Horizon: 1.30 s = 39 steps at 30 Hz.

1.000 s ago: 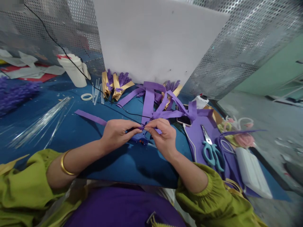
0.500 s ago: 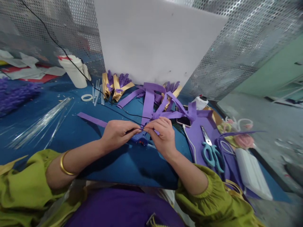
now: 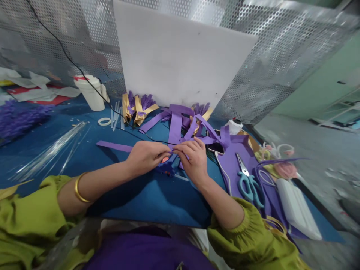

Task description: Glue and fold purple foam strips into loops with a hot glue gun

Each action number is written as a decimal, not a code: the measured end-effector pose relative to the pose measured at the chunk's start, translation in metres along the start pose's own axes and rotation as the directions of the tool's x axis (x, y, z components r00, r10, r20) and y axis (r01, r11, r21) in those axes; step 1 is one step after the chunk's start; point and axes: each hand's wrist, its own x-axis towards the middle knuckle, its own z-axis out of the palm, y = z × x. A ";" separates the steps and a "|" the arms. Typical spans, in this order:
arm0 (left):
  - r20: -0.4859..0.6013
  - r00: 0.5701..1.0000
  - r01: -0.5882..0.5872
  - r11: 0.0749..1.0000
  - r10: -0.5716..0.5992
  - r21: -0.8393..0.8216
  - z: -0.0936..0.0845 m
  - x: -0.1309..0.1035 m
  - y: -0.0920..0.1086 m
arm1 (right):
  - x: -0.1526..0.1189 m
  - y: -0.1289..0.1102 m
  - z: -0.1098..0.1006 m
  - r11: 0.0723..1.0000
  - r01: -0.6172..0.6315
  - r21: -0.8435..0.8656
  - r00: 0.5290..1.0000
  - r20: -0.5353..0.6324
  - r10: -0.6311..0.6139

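Both my hands meet fingertip to fingertip over the middle of the blue table. My left hand (image 3: pixel 146 155) is closed in a pinch, and a purple ribbon strip (image 3: pixel 115 145) trails out to its left. Opposite it, my right hand (image 3: pixel 194 157) pinches at the same spot; a short piece of purple ribbon shows below its fingers. The exact bit between the fingertips is too small to make out. Just beneath the hands lies a blue hot glue gun (image 3: pixel 165 169), partly covered by them, with a clear glue stick (image 3: pixel 181 177) poking out to the right.
Purple ribbon loops (image 3: pixel 176 125) and small wrapped lavender bunches (image 3: pixel 142 108) lie behind my hands. Blue-handled scissors (image 3: pixel 249 185) and a phone (image 3: pixel 216 148) with a white cable are on the right. A white cup (image 3: pixel 91 93) and clear strips (image 3: pixel 53 152) are on the left.
The view has tilted slightly upward. My fingertips stay together, with the left hand's fingers curled in more. More of the glue gun, with an orange part, now shows under them.
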 end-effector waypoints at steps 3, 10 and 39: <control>0.048 0.996 -0.083 0.990 0.078 0.113 -0.001 0.012 -0.001 | 0.002 0.003 -0.002 0.998 0.047 -0.033 0.999 -0.003 -0.047; -0.043 0.995 -0.087 0.993 0.090 0.085 0.006 0.016 -0.005 | 0.007 0.001 -0.007 0.982 0.115 -0.148 0.991 0.086 -0.103; 0.307 0.937 0.248 0.939 -0.169 -0.238 -0.080 0.042 -0.121 | 0.019 0.071 -0.032 0.974 -0.163 -0.158 0.981 0.080 0.177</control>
